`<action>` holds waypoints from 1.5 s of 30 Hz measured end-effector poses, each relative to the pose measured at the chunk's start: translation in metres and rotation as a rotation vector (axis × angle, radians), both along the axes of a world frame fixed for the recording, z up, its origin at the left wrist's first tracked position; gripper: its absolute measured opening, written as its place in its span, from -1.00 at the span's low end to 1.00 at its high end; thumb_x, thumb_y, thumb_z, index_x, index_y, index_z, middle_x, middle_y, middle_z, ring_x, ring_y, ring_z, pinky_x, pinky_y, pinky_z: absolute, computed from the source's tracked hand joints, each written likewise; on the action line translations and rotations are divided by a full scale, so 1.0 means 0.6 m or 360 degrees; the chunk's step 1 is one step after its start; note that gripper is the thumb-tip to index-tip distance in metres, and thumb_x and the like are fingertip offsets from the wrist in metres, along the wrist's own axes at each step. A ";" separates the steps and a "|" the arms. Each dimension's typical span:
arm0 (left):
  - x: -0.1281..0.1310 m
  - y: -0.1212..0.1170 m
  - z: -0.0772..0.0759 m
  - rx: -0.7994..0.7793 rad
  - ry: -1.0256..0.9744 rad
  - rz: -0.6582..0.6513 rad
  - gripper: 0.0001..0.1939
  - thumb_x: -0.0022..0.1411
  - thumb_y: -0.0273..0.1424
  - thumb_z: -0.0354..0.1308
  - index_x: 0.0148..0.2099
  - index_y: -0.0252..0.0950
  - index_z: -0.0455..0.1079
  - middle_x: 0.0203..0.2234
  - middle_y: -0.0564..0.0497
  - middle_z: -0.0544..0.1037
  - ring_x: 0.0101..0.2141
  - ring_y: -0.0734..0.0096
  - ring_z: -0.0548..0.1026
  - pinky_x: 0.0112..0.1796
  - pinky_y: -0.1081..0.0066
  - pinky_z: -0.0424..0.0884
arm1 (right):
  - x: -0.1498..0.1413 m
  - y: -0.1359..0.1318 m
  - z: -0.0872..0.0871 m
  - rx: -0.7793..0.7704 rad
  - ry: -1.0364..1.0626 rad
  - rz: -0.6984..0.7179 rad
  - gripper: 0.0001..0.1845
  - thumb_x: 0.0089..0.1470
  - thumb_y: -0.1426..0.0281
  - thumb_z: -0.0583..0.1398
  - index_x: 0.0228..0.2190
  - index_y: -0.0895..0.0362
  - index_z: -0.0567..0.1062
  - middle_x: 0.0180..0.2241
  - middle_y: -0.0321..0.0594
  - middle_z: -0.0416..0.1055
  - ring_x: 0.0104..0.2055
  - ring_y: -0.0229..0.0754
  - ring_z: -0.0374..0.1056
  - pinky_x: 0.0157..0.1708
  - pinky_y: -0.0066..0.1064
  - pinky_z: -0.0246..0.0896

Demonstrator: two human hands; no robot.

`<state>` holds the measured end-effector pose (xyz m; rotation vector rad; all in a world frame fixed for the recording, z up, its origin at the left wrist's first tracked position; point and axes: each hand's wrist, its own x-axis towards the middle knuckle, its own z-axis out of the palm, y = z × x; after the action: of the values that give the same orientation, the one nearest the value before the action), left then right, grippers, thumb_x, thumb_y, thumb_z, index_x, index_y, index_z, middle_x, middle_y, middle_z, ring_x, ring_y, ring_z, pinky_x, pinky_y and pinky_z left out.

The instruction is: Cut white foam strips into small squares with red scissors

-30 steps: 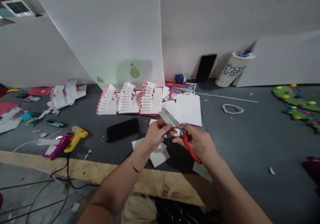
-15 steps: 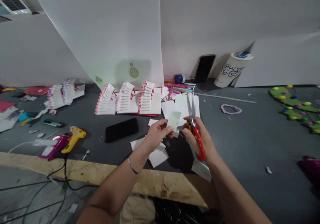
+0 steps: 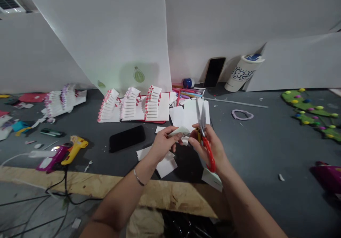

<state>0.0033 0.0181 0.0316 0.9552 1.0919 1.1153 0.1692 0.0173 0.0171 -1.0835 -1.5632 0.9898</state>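
Observation:
My left hand [image 3: 165, 143] pinches a small pale green-white piece of paper [image 3: 181, 130], which is tilted above the table. Just to its right, my right hand [image 3: 210, 144] holds a pair of scissors [image 3: 204, 124] with red handles. The blades point up and away from me, slightly parted, and stand apart from the paper piece. Under my left hand lie several cut white paper pieces [image 3: 167, 166]. White sheets [image 3: 189, 111] lie beyond both hands. Near my right wrist, another pale piece of paper [image 3: 212, 179] rests by the table's front edge.
White fringed strips with red tips [image 3: 152, 105] stand at the back. A black phone [image 3: 127, 138] lies left of my hands. Farther left are a yellow glue gun [image 3: 75, 149] and a purple one [image 3: 54, 157]. A cup [image 3: 242, 74] and another phone [image 3: 214, 71] lean at the back right.
The scissors have come away from the paper and turned to point upward. My left hand has tilted the paper piece flatter. The view has shifted slightly right.

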 end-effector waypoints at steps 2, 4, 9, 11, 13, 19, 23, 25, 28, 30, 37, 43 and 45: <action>-0.008 0.003 0.003 -0.0027 -0.0014 0.0061 -0.67 -0.08 -0.20 0.38 -0.35 -0.34 0.46 -0.68 0.08 0.47 -0.75 0.66 0.26 -0.73 0.61 0.14 | 0.010 0.000 0.004 0.0086 -0.0323 0.0037 -0.56 0.04 0.11 0.22 -0.12 0.06 0.29 -0.38 -0.25 0.42 -0.42 -0.20 0.36 -0.40 -0.39 0.28; -0.015 0.006 0.007 -0.0053 -0.0063 0.0093 -0.65 -0.10 -0.20 0.39 -0.36 -0.35 0.44 -0.70 0.08 0.46 -0.77 0.71 0.21 -0.74 0.63 0.10 | 0.018 0.002 0.006 0.0188 -0.0607 0.0040 -0.52 0.02 0.07 0.23 -0.12 0.10 0.33 -0.33 -0.16 0.45 -0.39 -0.15 0.37 -0.38 -0.37 0.27; -0.022 0.009 0.013 -0.0052 -0.0145 0.0162 -0.63 -0.13 -0.22 0.42 -0.36 -0.34 0.40 -0.69 0.11 0.45 -0.76 0.73 0.21 -0.73 0.67 0.08 | 0.017 0.005 0.001 0.0321 -0.0858 0.0089 -0.50 0.03 0.01 0.20 -0.14 0.12 0.40 -0.31 -0.11 0.48 -0.40 -0.13 0.37 -0.41 -0.37 0.25; -0.022 0.011 0.011 -0.0046 -0.0157 0.0175 -0.62 -0.13 -0.23 0.42 -0.36 -0.34 0.39 -0.69 0.11 0.45 -0.76 0.73 0.21 -0.74 0.66 0.07 | 0.015 0.005 -0.001 0.0331 -0.0884 0.0079 -0.50 0.04 0.00 0.19 -0.15 0.11 0.41 -0.33 -0.12 0.48 -0.41 -0.14 0.37 -0.43 -0.39 0.24; -0.023 0.012 0.010 -0.0049 -0.0165 0.0176 -0.63 -0.13 -0.23 0.41 -0.36 -0.33 0.38 -0.68 0.11 0.45 -0.76 0.73 0.20 -0.74 0.66 0.06 | 0.014 0.004 -0.001 0.0333 -0.0909 0.0066 -0.51 0.04 -0.01 0.19 -0.16 0.11 0.42 -0.35 -0.13 0.48 -0.42 -0.14 0.37 -0.44 -0.40 0.23; -0.024 0.014 0.006 -0.0028 -0.0207 0.0169 -0.65 -0.10 -0.25 0.40 -0.34 -0.34 0.38 -0.68 0.11 0.45 -0.75 0.74 0.19 -0.74 0.67 0.00 | 0.016 0.004 0.003 0.0336 -0.0936 0.0063 -0.51 0.05 -0.01 0.19 -0.17 0.13 0.44 -0.43 -0.18 0.45 -0.47 -0.18 0.34 -0.48 -0.43 0.19; -0.025 0.017 0.003 -0.0009 -0.0241 0.0179 -0.66 -0.11 -0.27 0.41 -0.36 -0.34 0.38 -0.69 0.12 0.43 -0.73 0.71 0.22 -0.73 0.67 0.01 | 0.017 0.004 0.002 0.0344 -0.0940 0.0081 -0.51 0.06 -0.01 0.17 -0.18 0.13 0.45 -0.48 -0.21 0.43 -0.52 -0.20 0.32 -0.50 -0.44 0.16; -0.026 0.019 0.002 -0.0004 -0.0260 0.0203 -0.65 -0.14 -0.28 0.42 -0.36 -0.34 0.39 -0.68 0.13 0.42 -0.70 0.69 0.25 -0.72 0.66 0.02 | 0.017 0.003 0.000 0.0343 -0.0953 0.0061 -0.49 0.04 -0.03 0.17 -0.18 0.12 0.45 -0.50 -0.22 0.43 -0.53 -0.19 0.30 -0.51 -0.43 0.15; -0.028 0.021 0.000 0.0005 -0.0283 0.0237 -0.64 -0.17 -0.30 0.43 -0.37 -0.33 0.38 -0.67 0.14 0.40 -0.68 0.67 0.29 -0.72 0.66 0.02 | 0.016 0.002 -0.004 0.0322 -0.0978 0.0038 -0.44 0.01 -0.08 0.17 -0.17 0.11 0.45 -0.51 -0.22 0.42 -0.54 -0.18 0.30 -0.52 -0.43 0.14; -0.030 0.022 -0.001 0.0007 -0.0299 0.0239 -0.64 -0.18 -0.31 0.44 -0.37 -0.33 0.38 -0.67 0.15 0.39 -0.67 0.67 0.29 -0.71 0.66 0.01 | 0.015 0.002 -0.007 0.0317 -0.0987 0.0058 -0.43 0.01 -0.10 0.15 -0.18 0.12 0.44 -0.51 -0.22 0.42 -0.55 -0.19 0.30 -0.53 -0.43 0.13; -0.037 0.024 -0.007 -0.0063 -0.0376 0.0239 -0.55 -0.26 -0.30 0.48 -0.30 -0.33 0.41 -0.68 0.17 0.36 -0.67 0.68 0.25 -0.71 0.65 -0.04 | 0.011 0.002 -0.019 0.0413 -0.1076 -0.0003 -0.43 0.07 -0.09 0.09 -0.18 0.13 0.46 -0.55 -0.20 0.45 -0.56 -0.16 0.33 -0.54 -0.43 0.14; -0.037 0.023 -0.012 -0.0051 -0.0510 0.0201 -0.57 -0.24 -0.34 0.48 -0.30 -0.34 0.42 -0.64 0.13 0.40 -0.67 0.69 0.26 -0.70 0.64 -0.05 | 0.009 0.003 -0.027 0.0559 -0.1091 -0.0056 -0.47 0.13 -0.03 0.06 -0.18 0.15 0.48 -0.44 -0.10 0.52 -0.49 -0.13 0.43 -0.50 -0.41 0.22; -0.037 0.024 -0.012 -0.0058 -0.0512 0.0200 -0.57 -0.25 -0.33 0.48 -0.30 -0.35 0.43 -0.64 0.13 0.40 -0.68 0.70 0.25 -0.71 0.64 -0.06 | 0.010 0.003 -0.031 0.0589 -0.1098 -0.0078 -0.46 0.13 -0.03 0.06 -0.17 0.15 0.49 -0.46 -0.11 0.53 -0.51 -0.13 0.43 -0.51 -0.41 0.22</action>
<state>-0.0188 0.0324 0.0242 0.6571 0.9139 1.2962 0.1752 0.0193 -0.0013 -1.2515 -2.1458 0.2595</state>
